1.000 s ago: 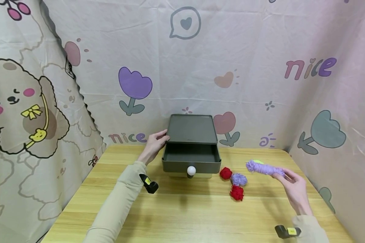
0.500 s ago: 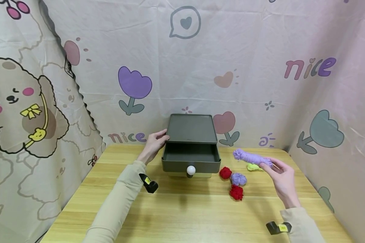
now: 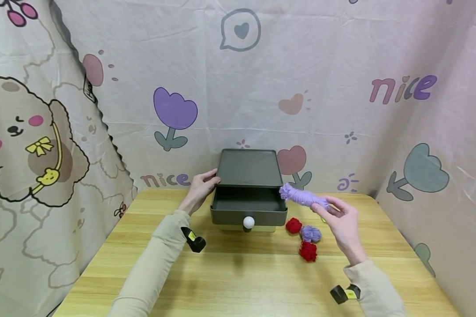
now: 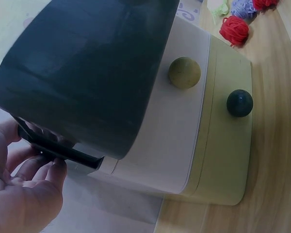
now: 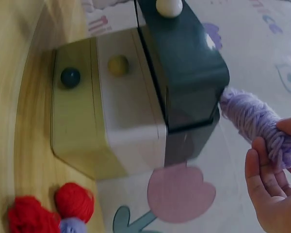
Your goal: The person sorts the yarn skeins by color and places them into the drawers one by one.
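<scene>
My right hand (image 3: 343, 222) pinches one end of a purple yarn skein (image 3: 303, 196), raised above the table. The skein's free end is right at the right rim of the dark top drawer (image 3: 228, 218), which is pulled out and has a white round knob (image 3: 248, 222). In the right wrist view, thumb and fingers lie on either side of the skein (image 5: 254, 116). My left hand (image 3: 200, 191) grips the left edge of the small drawer cabinet (image 3: 250, 167) near its top. Two lower drawers, a white one (image 4: 169, 145) and a pale green one (image 4: 220, 155), are closed.
Right of the cabinet on the wooden table (image 3: 238, 281) lie two red yarn balls (image 3: 293, 225) and a purple yarn bundle (image 3: 311, 234). Some yellow-green yarn (image 3: 323, 219) is mostly hidden behind my right hand. A printed curtain (image 3: 238, 88) hangs behind the table.
My right hand has carried the purple skein leftward from the table's right side to the drawer's right rim. My left hand and the cabinet have stayed in place.
</scene>
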A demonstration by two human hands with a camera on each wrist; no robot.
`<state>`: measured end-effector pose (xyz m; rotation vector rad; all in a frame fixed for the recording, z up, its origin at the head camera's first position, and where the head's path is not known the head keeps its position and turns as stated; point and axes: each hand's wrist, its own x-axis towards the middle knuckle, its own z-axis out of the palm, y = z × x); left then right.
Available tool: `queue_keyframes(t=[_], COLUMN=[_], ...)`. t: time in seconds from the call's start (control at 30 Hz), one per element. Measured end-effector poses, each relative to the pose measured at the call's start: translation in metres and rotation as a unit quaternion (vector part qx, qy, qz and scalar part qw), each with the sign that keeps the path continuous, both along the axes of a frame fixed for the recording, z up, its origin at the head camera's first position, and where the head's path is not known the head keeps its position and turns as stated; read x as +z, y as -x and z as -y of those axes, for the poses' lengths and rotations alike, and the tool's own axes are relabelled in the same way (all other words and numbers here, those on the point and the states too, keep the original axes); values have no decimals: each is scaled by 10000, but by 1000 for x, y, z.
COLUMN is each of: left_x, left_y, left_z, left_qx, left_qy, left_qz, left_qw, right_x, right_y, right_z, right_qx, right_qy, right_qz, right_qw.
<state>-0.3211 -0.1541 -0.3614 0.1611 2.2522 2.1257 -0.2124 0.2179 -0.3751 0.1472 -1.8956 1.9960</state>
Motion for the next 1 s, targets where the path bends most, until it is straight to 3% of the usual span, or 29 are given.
queue_keyframes(t=[0.3,0.43,0.83,1.0], left_x=[-1,-1,-1,0], left_y=[1,1,1,1], left_z=[1,2,1,1], left_qx=[-16,-18,-21,34], left_qy=[-5,29,64,64], left_qz=[20,4,-53,-68], left_qw=[10000,10000,10000,10000], right_x=[6,8,15,14], right_y=[6,8,15,20], right_z=[31,47,87,99], right_qx=[301,140,-403,-378], right_qy=[-339,-840,-2319,-2528], right_qz=[-321,-543,-1264,-1467], right_qw=[9985,9949,9636,9556])
